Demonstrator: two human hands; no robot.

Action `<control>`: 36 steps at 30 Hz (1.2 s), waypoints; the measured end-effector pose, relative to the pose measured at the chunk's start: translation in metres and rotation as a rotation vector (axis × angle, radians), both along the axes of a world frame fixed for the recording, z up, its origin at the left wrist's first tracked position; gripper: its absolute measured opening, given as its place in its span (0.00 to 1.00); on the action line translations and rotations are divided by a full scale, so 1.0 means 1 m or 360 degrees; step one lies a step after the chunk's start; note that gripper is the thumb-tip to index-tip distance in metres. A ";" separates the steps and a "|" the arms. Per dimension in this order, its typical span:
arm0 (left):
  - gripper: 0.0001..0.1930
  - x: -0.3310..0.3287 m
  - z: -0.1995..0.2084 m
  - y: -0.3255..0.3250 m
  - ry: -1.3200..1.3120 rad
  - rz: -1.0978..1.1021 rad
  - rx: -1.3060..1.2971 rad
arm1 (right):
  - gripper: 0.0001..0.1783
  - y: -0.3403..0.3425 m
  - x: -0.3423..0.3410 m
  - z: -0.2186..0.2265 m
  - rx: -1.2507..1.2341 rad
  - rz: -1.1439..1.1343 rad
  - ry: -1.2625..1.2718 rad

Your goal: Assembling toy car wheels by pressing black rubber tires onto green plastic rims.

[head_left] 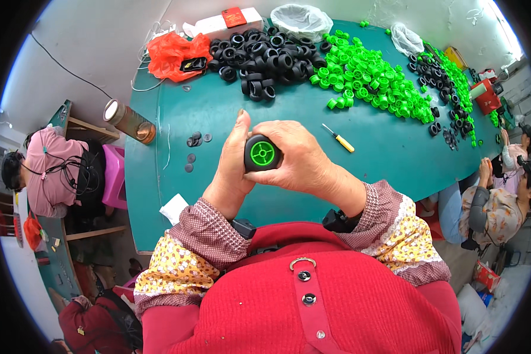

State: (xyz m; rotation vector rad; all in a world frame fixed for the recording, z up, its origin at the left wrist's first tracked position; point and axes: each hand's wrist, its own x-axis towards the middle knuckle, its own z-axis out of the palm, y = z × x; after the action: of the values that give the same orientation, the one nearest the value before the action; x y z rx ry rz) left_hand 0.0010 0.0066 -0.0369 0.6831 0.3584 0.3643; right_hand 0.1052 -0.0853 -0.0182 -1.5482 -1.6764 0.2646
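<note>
Between my hands is a small toy wheel, a black tyre around a bright green spoked hub, its hub face turned up. My right hand wraps round it from the right, with fingers across the far side and thumb at the near side. My left hand presses against its left side, thumb pointing up and away; its other fingers are partly hidden. Beyond my hands lie a heap of black tyres and a heap of green hubs. A yellow-handled screwdriver rests right of my hands.
Several dark discs lie left on the green table, near a brown-tinted bottle. A red plastic bag, white box and lined basin stand at the back. Other people sit at left and right.
</note>
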 end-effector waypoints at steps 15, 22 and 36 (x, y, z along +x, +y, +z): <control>0.27 0.002 0.010 -0.005 0.0077 0.0012 -0.0171 | 0.28 0.000 0.007 0.004 -0.0011 -0.0083 -0.0082; 0.31 0.001 0.008 -0.007 0.0033 0.0097 -0.0138 | 0.28 0.001 0.006 0.005 0.0137 0.0173 0.0027; 0.21 -0.001 0.005 -0.009 0.0036 0.0267 -0.0022 | 0.28 0.002 -0.005 -0.007 0.0204 0.0151 0.0006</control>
State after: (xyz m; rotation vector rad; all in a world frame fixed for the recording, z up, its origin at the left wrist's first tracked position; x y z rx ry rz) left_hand -0.0003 -0.0024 -0.0319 0.6454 0.4407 0.5135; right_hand 0.1001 -0.0829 -0.0247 -1.3756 -1.7318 0.2046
